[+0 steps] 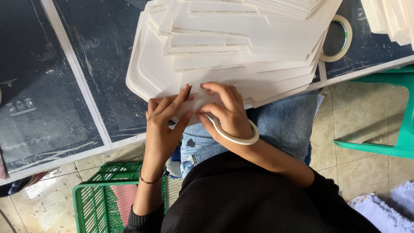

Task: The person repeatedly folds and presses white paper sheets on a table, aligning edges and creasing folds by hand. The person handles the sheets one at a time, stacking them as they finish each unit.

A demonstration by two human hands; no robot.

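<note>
A fanned stack of flat white die-cut cardboard sheets [224, 47] lies on a dark table [43, 86]. My left hand [164, 125] presses its fingers on the near edge of the bottom sheet, fingertips touching a small dark spot there. My right hand [226, 110] rests beside it, fingers curled on the same edge. A roll of white tape [237, 137] hangs around my right wrist like a bracelet. Neither hand grips anything that I can see.
A second tape roll [340, 38] lies on the table at the upper right. A green plastic basket [97, 200] stands on the tiled floor at lower left. A green plastic chair [396, 108] is at the right, with white paper stacks [388, 207] near it.
</note>
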